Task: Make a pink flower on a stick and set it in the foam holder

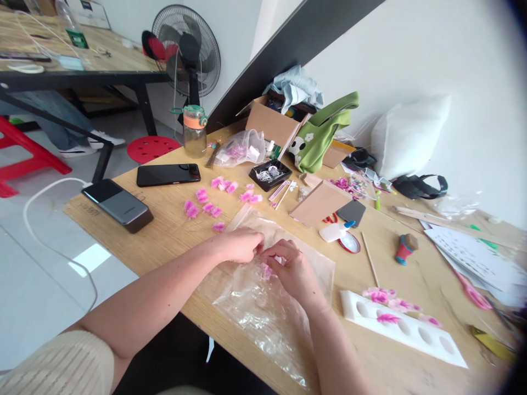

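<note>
My left hand (244,245) is closed, its fingertips pressed together over a clear plastic bag (251,312) spread flat at the table's front edge. Beside it, my right hand (294,269) makes a pinch, and the fingertips of both hands nearly meet. Under the right fingers shows a small pink-and-white petal piece (267,271); whether it is held or lies on the bag I cannot tell. What each pinch holds is hidden. Several fluffy pink pieces (208,209) lie beyond my left hand. To the right, pink petals (387,318) rest on a white foam holder (411,334) with round hollows.
A power bank (119,206) and a phone (168,174) lie at the left, near a bottle (195,134). Further back are a black tray (270,174) and a green panda bag (321,137). A glue bottle (334,232), a wooden stick (369,258) and scissors (471,291) lie rightward.
</note>
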`<move>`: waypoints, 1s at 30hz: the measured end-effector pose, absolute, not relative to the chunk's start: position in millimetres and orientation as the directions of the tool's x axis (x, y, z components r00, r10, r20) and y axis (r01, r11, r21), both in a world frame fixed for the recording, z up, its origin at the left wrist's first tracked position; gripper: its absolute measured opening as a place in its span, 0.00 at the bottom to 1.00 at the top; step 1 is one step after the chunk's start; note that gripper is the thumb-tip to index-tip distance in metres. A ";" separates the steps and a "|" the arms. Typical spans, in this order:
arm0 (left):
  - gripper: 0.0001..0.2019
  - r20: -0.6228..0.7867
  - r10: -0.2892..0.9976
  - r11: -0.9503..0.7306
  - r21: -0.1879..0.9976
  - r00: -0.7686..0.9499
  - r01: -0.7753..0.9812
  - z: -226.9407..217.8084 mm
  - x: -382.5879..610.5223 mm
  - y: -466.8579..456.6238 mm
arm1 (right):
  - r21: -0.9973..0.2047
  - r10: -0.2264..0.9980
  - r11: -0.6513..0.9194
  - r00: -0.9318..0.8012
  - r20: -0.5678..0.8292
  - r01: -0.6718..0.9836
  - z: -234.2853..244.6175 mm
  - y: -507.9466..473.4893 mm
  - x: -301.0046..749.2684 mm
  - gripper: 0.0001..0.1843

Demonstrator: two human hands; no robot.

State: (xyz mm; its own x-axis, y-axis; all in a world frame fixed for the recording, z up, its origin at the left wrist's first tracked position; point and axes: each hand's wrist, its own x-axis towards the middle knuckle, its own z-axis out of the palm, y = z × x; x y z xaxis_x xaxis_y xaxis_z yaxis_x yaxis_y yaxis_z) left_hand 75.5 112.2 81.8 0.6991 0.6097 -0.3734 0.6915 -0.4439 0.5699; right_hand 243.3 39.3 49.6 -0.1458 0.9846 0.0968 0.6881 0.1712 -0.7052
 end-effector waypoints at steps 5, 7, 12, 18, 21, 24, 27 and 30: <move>0.10 -0.366 0.582 -0.481 0.566 0.727 0.670 80.0 74.8 112.9 | -0.724 0.986 0.162 -0.137 0.093 0.671 48.7 40.1 246.3 0.08; 0.10 -0.365 0.573 -0.492 0.562 0.734 0.664 79.2 74.9 112.9 | -0.734 0.987 0.157 -0.132 0.093 0.660 48.3 40.2 247.4 0.08; 0.14 -0.361 0.568 -0.508 0.553 0.739 0.660 76.4 74.2 112.1 | -0.759 0.990 0.138 -0.120 0.080 0.636 49.4 40.0 248.7 0.07; 0.14 -0.329 0.576 -0.540 0.535 0.749 0.650 75.4 74.1 109.6 | -0.761 0.991 0.131 -0.110 0.079 0.636 52.3 38.5 249.2 0.07; 0.14 -0.319 0.576 -0.551 0.529 0.753 0.645 75.6 74.2 108.9 | -0.755 0.990 0.136 -0.114 0.082 0.642 53.8 37.5 249.7 0.07; 0.14 -0.317 0.576 -0.549 0.534 0.754 0.644 74.8 73.7 108.9 | -0.755 0.988 0.148 -0.121 0.091 0.639 55.2 37.3 250.0 0.08; 0.15 -0.310 0.574 -0.548 0.543 0.758 0.637 73.1 73.0 108.9 | -0.756 0.989 0.144 -0.120 0.087 0.639 56.4 37.8 249.8 0.08; 0.15 -0.313 0.580 -0.537 0.548 0.752 0.642 71.7 72.3 108.9 | -0.751 0.990 0.137 -0.113 0.084 0.646 57.8 38.2 249.5 0.08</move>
